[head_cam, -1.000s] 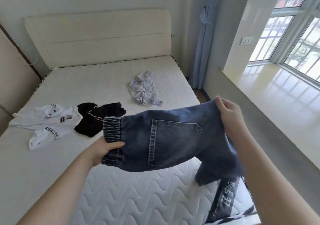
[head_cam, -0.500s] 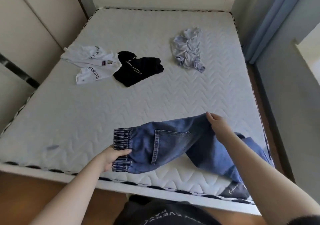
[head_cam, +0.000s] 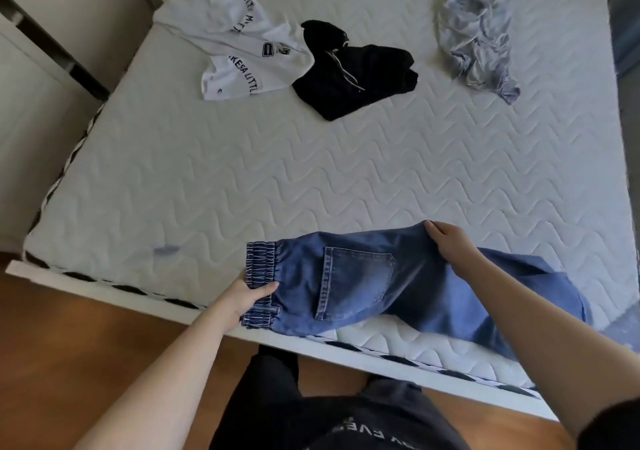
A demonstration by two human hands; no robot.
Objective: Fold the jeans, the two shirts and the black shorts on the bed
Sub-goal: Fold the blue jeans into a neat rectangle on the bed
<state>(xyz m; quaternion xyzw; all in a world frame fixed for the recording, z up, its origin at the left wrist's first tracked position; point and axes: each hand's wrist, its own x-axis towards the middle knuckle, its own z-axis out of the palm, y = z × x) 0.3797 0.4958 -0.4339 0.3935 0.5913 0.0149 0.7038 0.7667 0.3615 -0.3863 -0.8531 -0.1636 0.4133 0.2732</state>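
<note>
The jeans (head_cam: 363, 283) lie low in the frame along the bed (head_cam: 311, 179) edge. The left hand (head_cam: 247, 299) pinches the waistband, the right hand (head_cam: 450, 245) grips the seat; best tug them taut before creasing.

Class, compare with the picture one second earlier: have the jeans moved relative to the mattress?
Yes. The jeans, earlier held up above the mattress, have come down onto its near edge, left hand at the waistband.
</note>
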